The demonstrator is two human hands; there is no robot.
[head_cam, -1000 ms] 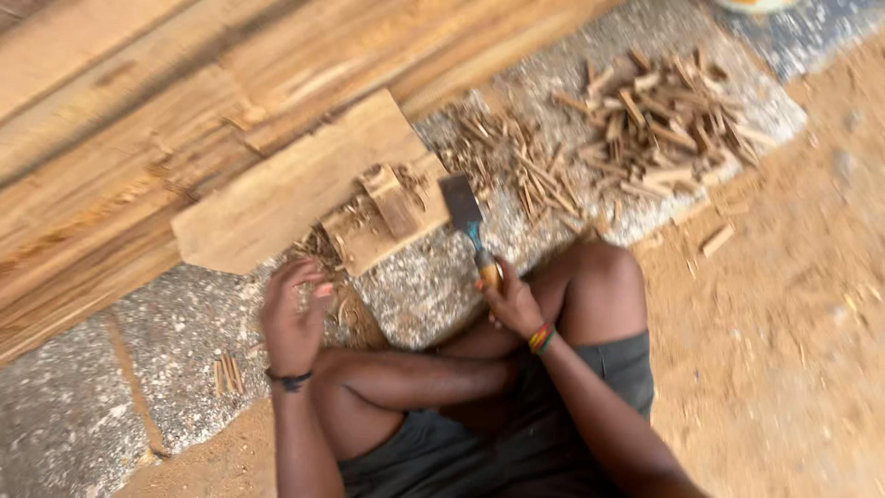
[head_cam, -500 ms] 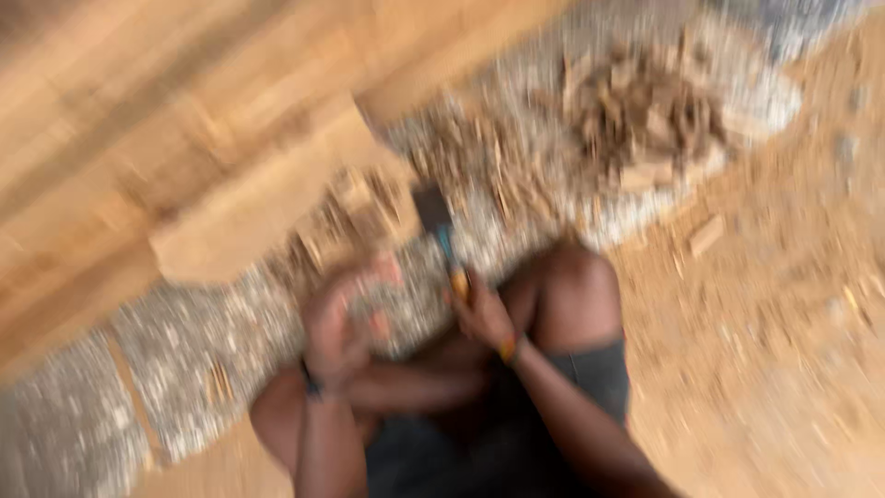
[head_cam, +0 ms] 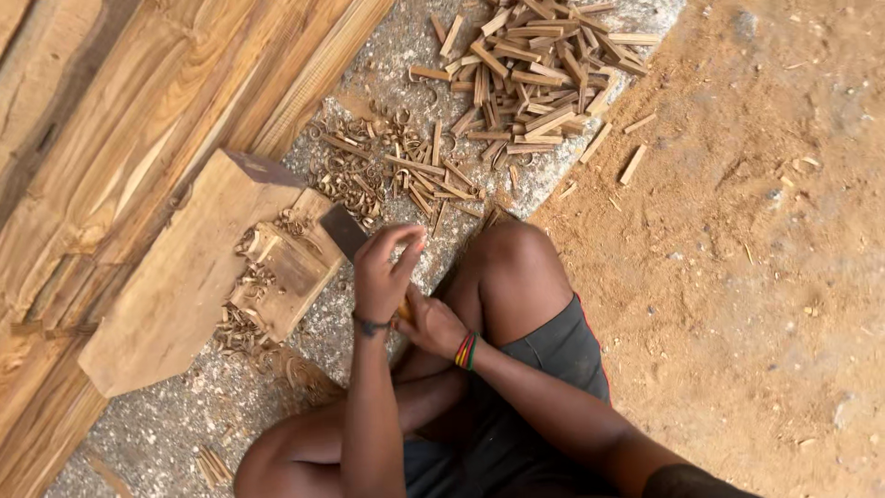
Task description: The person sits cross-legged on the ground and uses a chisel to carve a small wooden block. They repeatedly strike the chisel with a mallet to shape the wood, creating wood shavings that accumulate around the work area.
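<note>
Planks: long wooden planks (head_cam: 138, 101) lie side by side at the far left, along the edge of the stone strip.
Block: a thick wooden block (head_cam: 175, 286) lies on the rough stone strip (head_cam: 138, 433), touching the planks; a smaller flat piece of wood (head_cam: 286, 272) rests on its right end.
Shavings: curled wood shavings (head_cam: 244, 323) lie on the small piece and on the stone just beside it. More curls (head_cam: 355, 171) lie further up.
Chisel: the dark flat blade (head_cam: 343, 231) points to the small piece of wood, its tip just at the edge; the handle is hidden inside the hands.
Left hand: the left hand (head_cam: 385, 272) is raised beside the blade, fingers bent and thumb out. It touches the tool, but I cannot tell if it really closes on it.
Right hand: the right hand (head_cam: 433, 325), with a coloured wristband, is clenched around the chisel handle, just below the left hand.
Person: sits on the ground, one knee (head_cam: 512, 254) up, in dark shorts.
Sticks: a heap of short cut wooden sticks (head_cam: 535, 74) lies on the stone at the top, not in any container.
Ground: bare sandy earth (head_cam: 756, 277) at the right, with a few stray sticks.
</note>
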